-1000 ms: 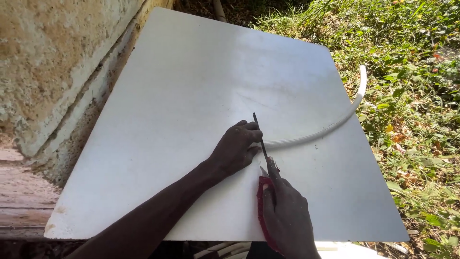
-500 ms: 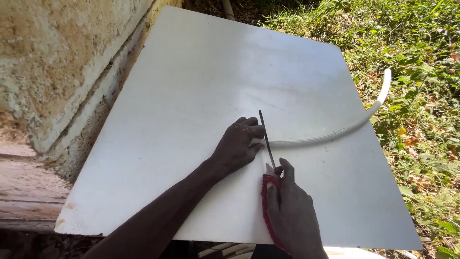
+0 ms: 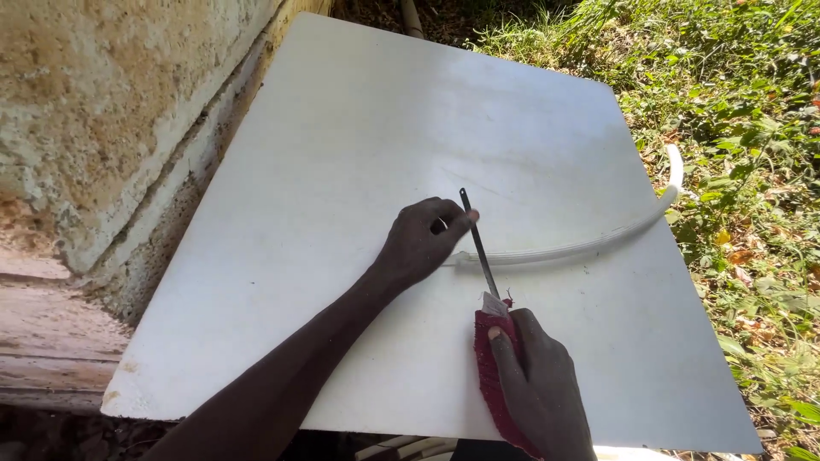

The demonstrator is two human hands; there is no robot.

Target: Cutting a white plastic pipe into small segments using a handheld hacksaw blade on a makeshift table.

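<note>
A large white board (image 3: 359, 154) lies flat outdoors. On it rests a thin, curved white strip (image 3: 598, 243) that arcs up to the right past the board's edge. My left hand (image 3: 423, 241) presses down on the strip's left end. My right hand (image 3: 534, 384) grips a narrow dark blade (image 3: 478, 243) whose handle is wrapped in red cloth (image 3: 491, 367). The blade crosses the strip just right of my left fingers, its tip pointing away from me.
A rough, stained plaster wall (image 3: 102, 111) runs along the left of the board. Grass and weeds (image 3: 752, 128) cover the ground to the right. A weathered wooden plank (image 3: 43, 333) lies at lower left.
The view has shifted slightly. My hands hold the same grip, and the blade stays across the strip near my left fingers.
</note>
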